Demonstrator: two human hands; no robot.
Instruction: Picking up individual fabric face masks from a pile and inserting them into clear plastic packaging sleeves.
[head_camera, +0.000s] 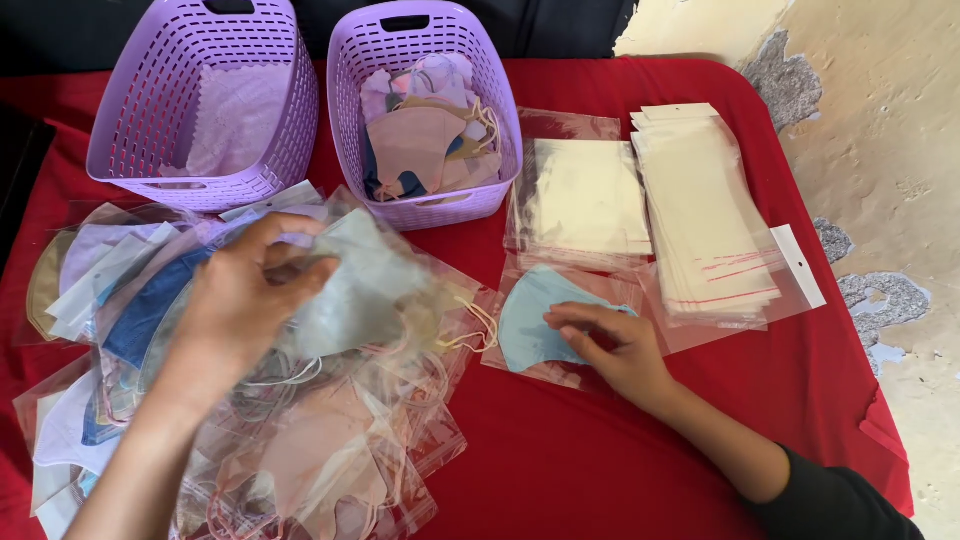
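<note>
**Two hands, two masks, one red table**

Your left hand (245, 290) is over the big pile (250, 400) of bagged masks on the left side of the red table (600, 460). Its fingers are closed around one grey mask in its clear bag (365, 280), thumb below and fingers on top, and the bag is lifted a little above the pile. This bag points away from your palm toward the right, its long axis running roughly left to right.

Your right hand (610, 345) lies flat on the blue mask (535, 320), which sits in a clear bag on the cloth, near the middle of the table. The fingers are stretched and close together, pressing on the right edge of the mask; they do not pinch it (I cannot tell if the thumb is under the bag). The mask reaches from the fingertips to the left, with its curved side toward the pile, so it lies between your two hands. The right hand is touching it; the left hand is near but apart.

Beyond the blue mask is a flat stack of empty bags (585, 195), and just to the right a second, longer stack (705, 220). At the far edge stand two purple baskets: the left basket (205, 100) holds only a pale cloth, the right basket (425, 110) holds loose masks.
</note>
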